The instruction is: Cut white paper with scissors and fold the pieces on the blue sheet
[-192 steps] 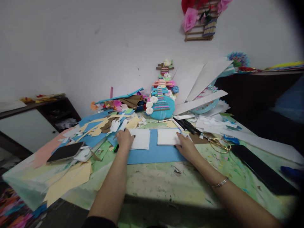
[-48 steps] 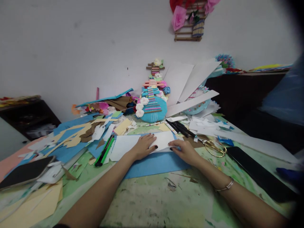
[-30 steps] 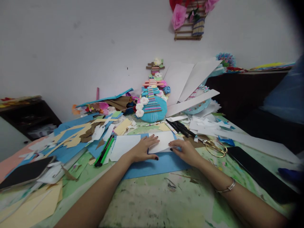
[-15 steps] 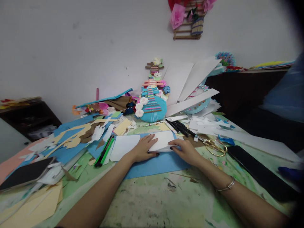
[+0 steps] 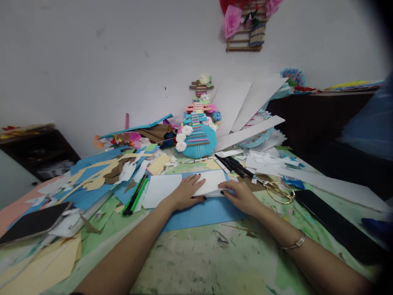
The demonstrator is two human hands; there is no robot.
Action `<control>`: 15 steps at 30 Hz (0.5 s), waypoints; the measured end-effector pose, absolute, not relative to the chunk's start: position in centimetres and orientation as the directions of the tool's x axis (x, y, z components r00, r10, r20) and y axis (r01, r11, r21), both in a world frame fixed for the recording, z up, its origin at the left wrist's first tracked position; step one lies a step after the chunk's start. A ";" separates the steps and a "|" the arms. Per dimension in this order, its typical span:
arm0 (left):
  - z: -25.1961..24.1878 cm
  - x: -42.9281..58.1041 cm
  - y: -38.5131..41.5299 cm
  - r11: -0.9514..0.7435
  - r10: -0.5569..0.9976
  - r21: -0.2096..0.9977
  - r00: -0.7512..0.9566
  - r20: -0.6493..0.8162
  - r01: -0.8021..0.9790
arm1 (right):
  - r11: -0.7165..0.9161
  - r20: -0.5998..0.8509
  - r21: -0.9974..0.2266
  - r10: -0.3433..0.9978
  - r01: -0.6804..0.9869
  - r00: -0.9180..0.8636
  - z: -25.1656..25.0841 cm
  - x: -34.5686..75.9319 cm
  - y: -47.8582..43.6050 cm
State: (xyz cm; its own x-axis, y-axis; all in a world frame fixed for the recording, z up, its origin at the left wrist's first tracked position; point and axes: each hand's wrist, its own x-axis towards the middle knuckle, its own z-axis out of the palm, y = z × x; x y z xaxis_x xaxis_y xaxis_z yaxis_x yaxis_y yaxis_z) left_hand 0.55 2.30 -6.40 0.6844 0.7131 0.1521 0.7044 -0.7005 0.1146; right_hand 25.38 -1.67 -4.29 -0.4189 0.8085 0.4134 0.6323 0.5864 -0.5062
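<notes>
My left hand [image 5: 184,193] lies flat, fingers spread, on the left part of a white foam piece [image 5: 211,182] that rests on a blue paper sheet [image 5: 202,213]. My right hand [image 5: 241,196] pinches the near right edge of that white piece, fingers curled round it. A second white piece [image 5: 159,185] lies just left of my left hand, overlapping the blue sheet's edge. Both forearms reach in from the bottom of the view, and a bracelet sits on my right wrist.
A green utility knife [image 5: 134,196] lies left of the white pieces. Gold scissors [image 5: 278,189] and black pens [image 5: 235,164] lie to the right, with a black tablet [image 5: 337,223] beyond. A phone [image 5: 30,221] and paper scraps fill the left. A blue paper guitar [image 5: 198,137] leans on the wall.
Since 6.4 s ago the two white pieces moved and my left hand shifted from the left piece onto the right one. Over the last second both hands stayed nearly still.
</notes>
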 end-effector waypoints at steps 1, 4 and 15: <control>-6.4 0.6 2.2 -0.703 0.711 0.114 0.686 0.156 0.703 | 0.589 0.414 -0.504 0.807 0.631 -0.422 -4.3 25.4 -1.7; -6.2 0.6 2.1 -0.708 0.705 0.110 0.689 0.168 0.698 | 0.591 0.414 -0.501 0.806 0.633 -0.424 -4.3 25.5 -1.7; -5.9 0.9 1.7 -0.751 0.654 0.048 0.733 0.186 0.658 | 0.570 0.388 -0.501 0.821 0.652 -0.420 -4.0 25.4 -1.9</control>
